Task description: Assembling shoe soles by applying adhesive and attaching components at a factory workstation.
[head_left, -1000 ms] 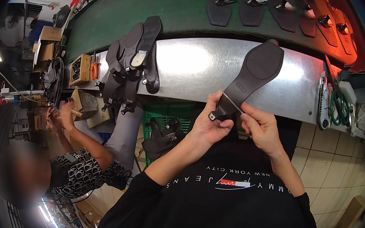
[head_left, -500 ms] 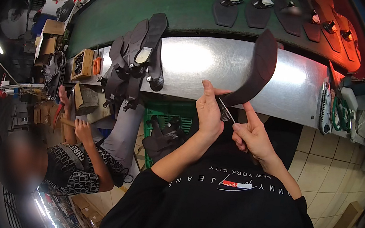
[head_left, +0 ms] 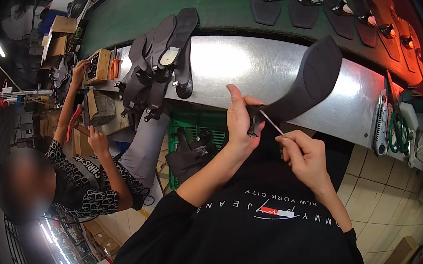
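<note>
In my left hand [head_left: 241, 122] is the heel end of a dark brown shoe sole [head_left: 316, 73], with my thumb raised off it and my fingers curled around its shiny black heel. The broad toe end sticks out to the far right, over the metal work surface. My right hand [head_left: 305, 156] pinches a thin metal tool [head_left: 272, 122]. Its tip meets the sole beside the heel; whether it is a blade or a pick I cannot tell.
A pile of heeled soles [head_left: 163, 48] lies left on the metal ledge [head_left: 224, 63]. Behind runs a green belt [head_left: 215, 7] bearing several soles. Right are a utility knife [head_left: 381, 125] and green-handled scissors [head_left: 398, 133]. A co-worker [head_left: 81, 179] sits left, near a green crate [head_left: 174, 128].
The sole has swung to the right and its face shows more. My right hand has drawn slightly away from the heel. The co-worker's far hand has reached up to the wooden box.
</note>
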A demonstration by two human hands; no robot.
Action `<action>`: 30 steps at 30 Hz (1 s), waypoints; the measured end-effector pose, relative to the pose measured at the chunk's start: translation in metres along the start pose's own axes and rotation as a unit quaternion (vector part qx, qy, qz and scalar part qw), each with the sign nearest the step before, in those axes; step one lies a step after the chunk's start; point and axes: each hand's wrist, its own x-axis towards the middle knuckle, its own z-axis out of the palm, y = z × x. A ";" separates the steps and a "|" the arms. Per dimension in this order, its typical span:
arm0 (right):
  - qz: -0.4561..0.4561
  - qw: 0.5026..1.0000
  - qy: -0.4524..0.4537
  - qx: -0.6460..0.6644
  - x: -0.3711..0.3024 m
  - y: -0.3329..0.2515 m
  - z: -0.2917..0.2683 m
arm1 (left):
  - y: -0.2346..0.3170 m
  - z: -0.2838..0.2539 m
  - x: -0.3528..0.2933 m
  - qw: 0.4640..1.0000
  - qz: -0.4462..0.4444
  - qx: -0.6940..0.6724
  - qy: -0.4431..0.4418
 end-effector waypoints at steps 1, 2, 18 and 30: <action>-0.052 0.996 0.025 -0.065 0.002 0.002 0.006 | 0.001 0.002 -0.003 1.000 -0.001 0.001 0.000; -0.051 0.996 0.026 -0.064 0.004 0.006 0.010 | 0.002 0.005 -0.008 0.999 -0.029 -0.020 -0.021; -0.162 0.966 0.086 -0.182 0.009 -0.003 0.011 | 0.004 0.010 0.003 0.924 -0.268 -0.233 -0.139; -0.243 0.965 -0.023 -0.100 -0.008 0.007 0.032 | -0.017 -0.001 0.019 0.902 -0.297 -0.305 -0.074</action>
